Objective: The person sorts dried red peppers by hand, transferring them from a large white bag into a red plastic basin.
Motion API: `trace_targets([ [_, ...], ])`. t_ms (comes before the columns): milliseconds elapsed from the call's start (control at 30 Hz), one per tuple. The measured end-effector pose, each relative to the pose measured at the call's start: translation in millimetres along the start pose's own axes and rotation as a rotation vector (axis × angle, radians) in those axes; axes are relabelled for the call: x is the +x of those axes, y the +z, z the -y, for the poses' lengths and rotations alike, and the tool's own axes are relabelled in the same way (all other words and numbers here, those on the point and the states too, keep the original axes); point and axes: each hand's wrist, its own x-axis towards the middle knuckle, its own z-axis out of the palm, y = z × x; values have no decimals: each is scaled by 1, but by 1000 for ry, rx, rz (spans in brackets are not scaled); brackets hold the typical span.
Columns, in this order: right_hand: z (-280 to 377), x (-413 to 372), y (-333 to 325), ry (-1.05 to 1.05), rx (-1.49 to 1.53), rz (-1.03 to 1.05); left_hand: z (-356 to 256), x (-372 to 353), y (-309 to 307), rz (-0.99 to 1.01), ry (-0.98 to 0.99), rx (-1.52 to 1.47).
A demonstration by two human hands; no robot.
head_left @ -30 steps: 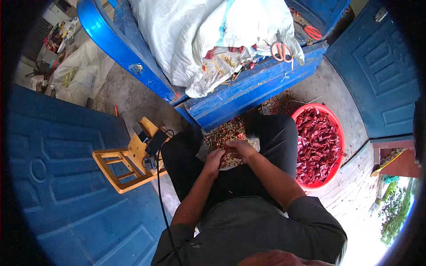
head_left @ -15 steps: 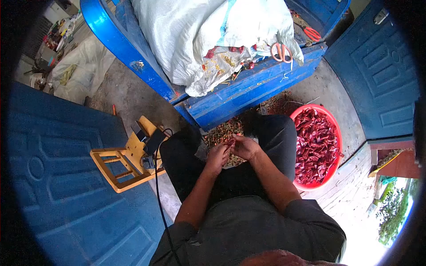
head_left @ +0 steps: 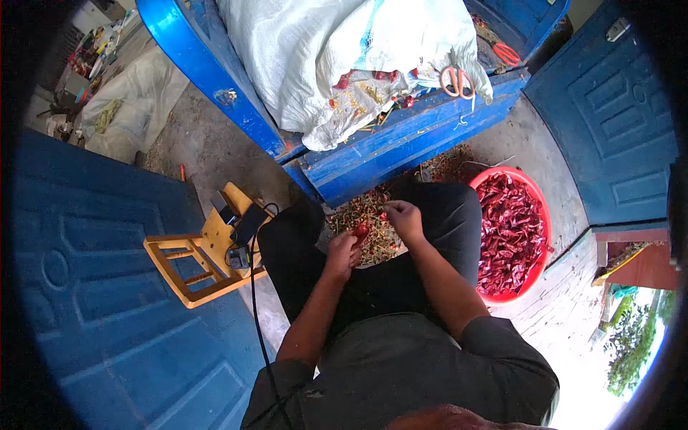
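My left hand (head_left: 342, 254) is closed around a dried red chili pepper (head_left: 361, 231), which sticks up past the fingertips. To its right and a little farther forward, my right hand (head_left: 405, 219) is pinched at the fingertips; whatever it grips is too small to make out. Both hands are above a pile of chili stems and scraps (head_left: 369, 208) between my knees. By my right leg stands a round pink-red basin (head_left: 548, 229) full of dried red chilies (head_left: 509, 236).
Ahead is a blue metal cart (head_left: 401, 161) bearing a white woven sack (head_left: 287, 64), orange-handled scissors (head_left: 456, 84) and red-handled scissors (head_left: 506, 54). A wooden stool (head_left: 186, 269) with devices and a black cable stands at my left. Blue doors (head_left: 107, 287) flank me.
My hands have come apart. The right moved forward and to the right, while the left drew slightly back, and the chili in it now shows clearly.
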Motion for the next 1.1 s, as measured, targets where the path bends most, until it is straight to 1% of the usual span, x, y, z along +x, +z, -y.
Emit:
trace_targets([
  [33, -4, -4, 0, -204, -248, -53, 1, 0, 0, -35, -3, 3],
  [67, -8, -8, 1, -204, -249, -53, 0, 1, -1, -34, -2, 2],
  [133, 11, -26, -5, -587, -564, -108, -1, 3, 0, 31, 27, -38],
  [167, 24, -36, -7, -585, -569, -113, -1, 2, 0, 37, 24, -38],
  [233, 70, -56, -1, 15, -75, 118, -5, -3, 6, -18, 4, -5],
  [267, 76, -60, 3, 14, -78, 111, -5, -3, 5, -11, 4, -5],
  [367, 81, -67, 9, -344, -185, 263, 0, -5, 2, 54, -8, 50],
  [400, 78, -66, 9, -346, -185, 257, 0, -7, 3, 57, -2, 75],
  [467, 72, -65, 9, -202, -10, 238, -2, -8, 5, 62, 6, 105],
  [500, 74, -66, 4, -200, -8, 233, -7, -13, 11, 61, -13, 122],
  [567, 85, -60, -24, -443, -26, -16, -10, -13, 14, 63, -36, 135],
  [600, 84, -54, -45, -421, 150, -79, -7, -12, 12, 77, -20, 104],
  [633, 103, -54, -74, -413, 194, -185, -4, -11, 10, 89, -6, 72],
  [667, 135, -67, -105, -409, 122, -334, -1, -10, 6, 89, -14, 68],
  [700, 117, -57, -141, -434, 188, -434, 1, -7, 3, 94, -27, 51],
  [733, 119, -63, -177, -420, -23, -598, 2, -3, 2, 102, -40, 33],
  [800, 93, -69, -242, -411, -198, -750, -1, -2, 8, 113, -66, 32],
  [867, 87, -89, -279, -247, -780, -805, -4, -5, 16, 119, -95, 26],
  [900, 84, -94, -282, -237, -906, -839, -7, -7, 21, 126, -90, 45],
  [933, 81, -86, -281, -246, -919, -833, -8, -6, 25, 132, -82, 63],
  [1000, 75, -72, -271, -242, -715, -722, -6, -2, 27, 157, -69, 65],
  [1033, 88, -55, -252, -437, -771, -668, -5, -4, 25, 183, -61, 88],
  [1067, 113, -39, -224, -439, -700, -601, -5, -6, 23, 177, -66, 89],
  [1100, 137, -22, -201, -503, -686, -504, -7, -6, 24, 147, -91, 66],
])
